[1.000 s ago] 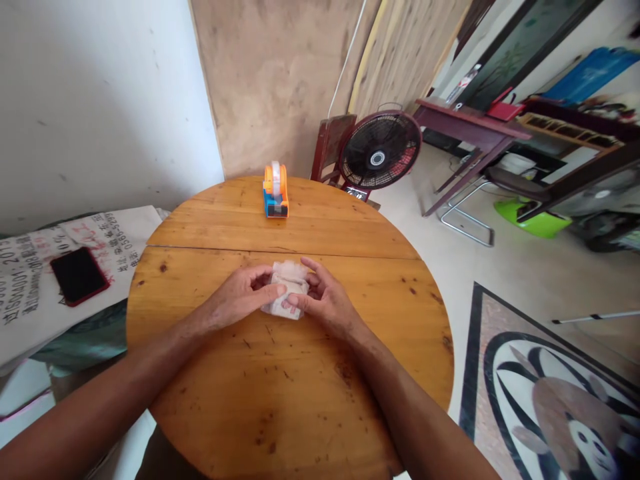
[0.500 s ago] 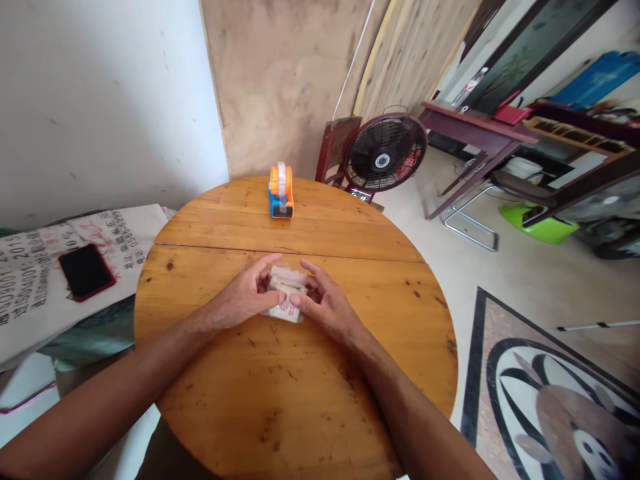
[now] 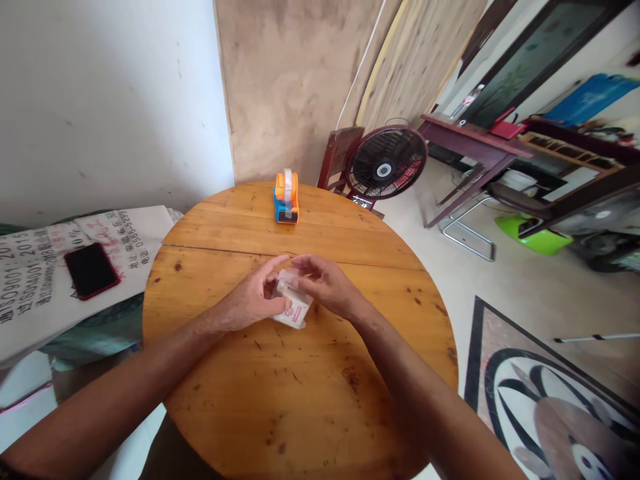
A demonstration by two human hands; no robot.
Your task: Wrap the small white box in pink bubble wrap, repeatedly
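A small white box (image 3: 295,309) with red print, in what looks like clear plastic wrap (image 3: 287,275), is held low over the round wooden table. My left hand (image 3: 254,293) grips it from the left, thumb lying across its front face and fingers behind it. At its upper right end, my right hand (image 3: 327,283) is curled with thumb and fingers drawn together on the loose clear plastic. The right fingertips are partly hidden, so their exact hold is hard to see.
An orange and blue tape dispenser (image 3: 287,197) stands near the far edge of the round table (image 3: 240,400). At left, a phone (image 3: 91,270) lies on a printed white sack (image 3: 145,230). Beyond the table are a fan (image 3: 384,163) and a dark red table (image 3: 465,147).
The box has turned so its lower end points more to the right. My right hand has shifted from its right side to its upper end. The view has moved slightly.
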